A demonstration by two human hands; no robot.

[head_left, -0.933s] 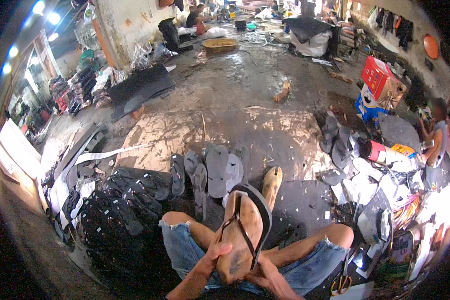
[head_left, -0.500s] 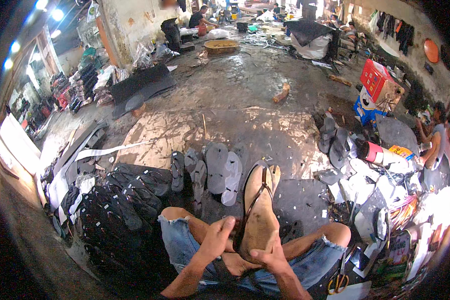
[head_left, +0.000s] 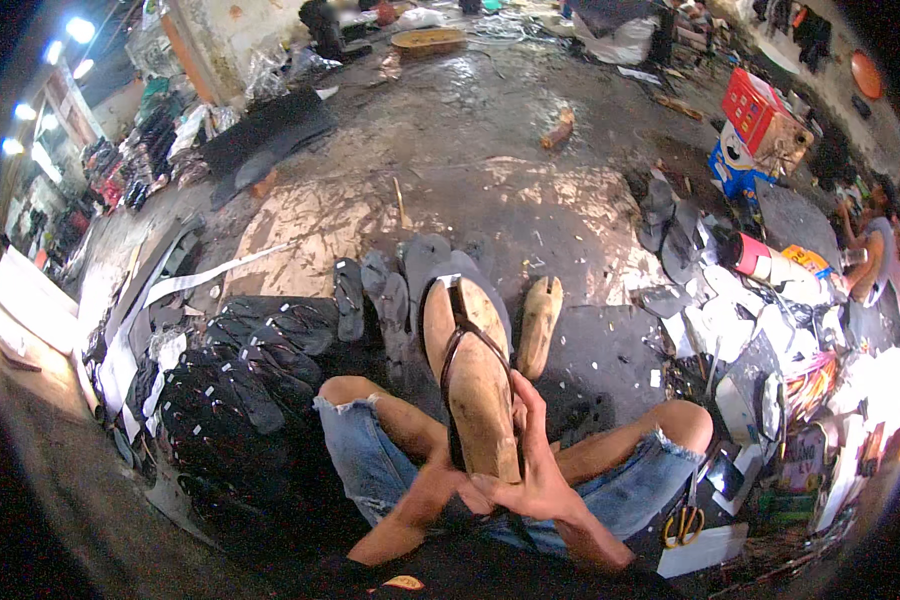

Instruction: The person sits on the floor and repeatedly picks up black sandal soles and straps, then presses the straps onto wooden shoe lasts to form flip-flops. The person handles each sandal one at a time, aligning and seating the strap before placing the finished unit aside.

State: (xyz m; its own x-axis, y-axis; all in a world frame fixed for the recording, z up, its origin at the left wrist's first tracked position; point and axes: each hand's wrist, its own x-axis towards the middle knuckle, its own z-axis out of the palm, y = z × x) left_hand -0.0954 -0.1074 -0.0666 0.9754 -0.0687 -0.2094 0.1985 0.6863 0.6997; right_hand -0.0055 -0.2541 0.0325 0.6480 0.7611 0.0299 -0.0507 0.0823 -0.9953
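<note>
A pale wooden shoe last [head_left: 478,405] stands tilted above my crossed legs, with a dark thong strap [head_left: 482,335] over it and a flip-flop's dark sole edge along its side. My right hand [head_left: 538,470] grips it at the heel end, fingers along its right side and thumb across the heel. Close by at the lower left of the heel is my left hand [head_left: 438,492], smeared by motion, its fingers partly hidden. A second wooden last [head_left: 540,328] lies on the dark mat just beyond. Grey sole pieces [head_left: 427,258] lie behind the held last.
Many finished black flip-flops [head_left: 225,390] are heaped at my left. Yellow-handled scissors [head_left: 683,522] lie by my right knee, near a phone [head_left: 727,475]. Scraps and a red carton [head_left: 755,105] stand to the right, where another person [head_left: 875,250] sits. A wood piece [head_left: 558,130] lies ahead.
The held last has tipped and moved left, now covering part of the sole pieces. My right hand has shifted up its right side, and my left hand has moved down toward the heel.
</note>
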